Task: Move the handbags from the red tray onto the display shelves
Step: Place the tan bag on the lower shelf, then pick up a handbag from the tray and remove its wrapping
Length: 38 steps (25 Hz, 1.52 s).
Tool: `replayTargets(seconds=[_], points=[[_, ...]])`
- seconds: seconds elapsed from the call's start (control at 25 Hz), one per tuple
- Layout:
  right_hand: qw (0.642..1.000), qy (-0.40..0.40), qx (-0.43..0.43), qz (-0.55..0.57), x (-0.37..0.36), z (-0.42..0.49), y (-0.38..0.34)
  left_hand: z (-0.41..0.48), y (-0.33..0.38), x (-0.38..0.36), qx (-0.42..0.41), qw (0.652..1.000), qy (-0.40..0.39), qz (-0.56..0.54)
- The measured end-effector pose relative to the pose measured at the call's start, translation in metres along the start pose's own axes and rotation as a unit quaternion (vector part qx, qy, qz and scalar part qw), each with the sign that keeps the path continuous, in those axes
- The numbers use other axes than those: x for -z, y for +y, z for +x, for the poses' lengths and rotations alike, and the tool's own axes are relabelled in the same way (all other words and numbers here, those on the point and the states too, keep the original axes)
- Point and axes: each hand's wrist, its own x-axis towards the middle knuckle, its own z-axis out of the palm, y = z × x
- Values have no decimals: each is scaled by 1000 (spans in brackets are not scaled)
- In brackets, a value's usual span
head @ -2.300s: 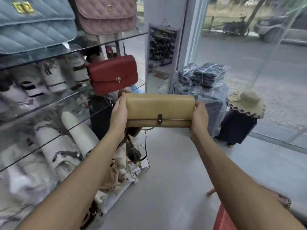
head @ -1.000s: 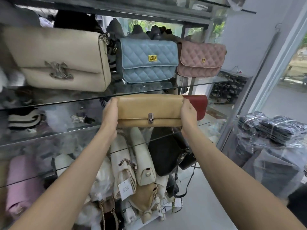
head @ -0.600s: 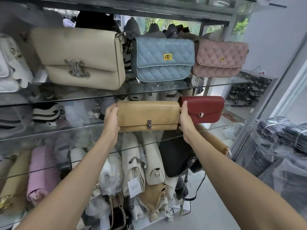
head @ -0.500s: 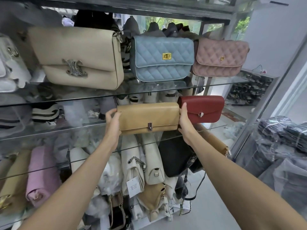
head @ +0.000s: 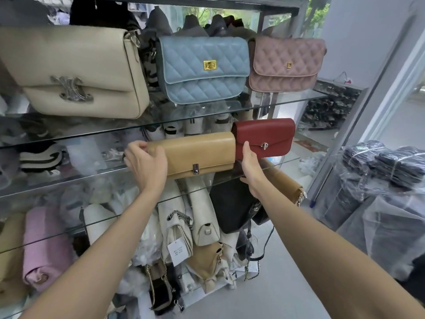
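Two hands on one tan handbag (head: 195, 155), at the middle glass shelf (head: 92, 174). Left hand (head: 147, 166) wrapped over the bag's left end, fingers curled across its front. Right hand (head: 250, 164) cupping the right end, thumb up in front, other fingers hidden behind. Held level, clasp facing outward, at the shelf's front edge; impossible to tell whether fully resting on the glass or just above it. Right end touching, perhaps slightly overlapping, the red handbag (head: 264, 138) standing on the same shelf.

Judged as the placing step: set-down and release not yet finished. Next move calls for pushing the bag back from the lip until the base sits wholly on glass. Then loosening both grips and drawing away without dragging it forward.

Little room on the right, with the red handbag tight against it. No sliding that way without nudging it toward the shelf's open end. More room to the left, though crowded behind with wrapped goods (head: 43, 157). Close overhead, the upper glass shelf (head: 287, 103), carrying a cream handbag (head: 76, 72), blue handbag (head: 202, 67) and pink handbag (head: 285, 64); keep knuckles low. Likely to tip off the front edge onto the pile of bags (head: 202, 215) below if let go too early. Red tray not in view.
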Motion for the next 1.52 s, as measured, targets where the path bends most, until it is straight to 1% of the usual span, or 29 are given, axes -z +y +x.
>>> replayTargets(seconds=[0.08, 0.16, 0.24, 0.32, 0.44, 0.56, 0.64, 0.76, 0.84, 0.92, 1.04, 1.12, 1.2, 1.4, 1.44, 1.52], points=[[999, 38, 4, 10, 19, -10, 6, -12, 15, -12, -40, 998, -50, -17], [997, 82, 2, 4, 47, -24, 13, -32, 28, -34, -70, 986, -147, -23], [990, 140, -5, -1, 82, -44, 19, -64, 38, -64, -101, 958, -269, -21], [979, 205, -4, -5, 130, -69, 32, -111, 47, -95, -120, 917, -378, -45], [951, 308, -17, -4, 216, -119, 61, -195, 63, -140, -136, 849, -508, -57], [919, 389, -57, 19, 292, -173, 96, -281, 80, -173, -135, 780, -608, -57], [887, 453, -80, 44, 344, -213, 124, -347, 93, -193, -140, 718, -679, -63], [844, 516, -121, 82, 401, -259, 169, -431, 98, -220, -135, 641, -755, -44], [818, 544, -155, 103, 433, -283, 202, -484, 91, -238, -135, 595, -792, -19], [795, 562, -189, 128, 459, -301, 239, -534, 76, -253, -127, 558, -820, 13], [752, 592, -234, 171, 491, -315, 294, -597, 44, -270, -99, 510, -851, 70], [732, 599, -261, 192, 511, -320, 328, -631, 21, -281, -73, 487, -864, 100], [715, 602, -295, 199, 526, -324, 355, -658, 1, -293, -42, 477, -867, 135], [702, 596, -343, 188, 559, -323, 423, -712, -53, -329, 35, 480, -849, 218], [700, 591, -350, 194, 565, -319, 434, -721, -64, -335, 41, 481, -843, 236], [696, 588, -355, 208, 573, -312, 452, -738, -81, -342, 25, 483, -836, 260]])
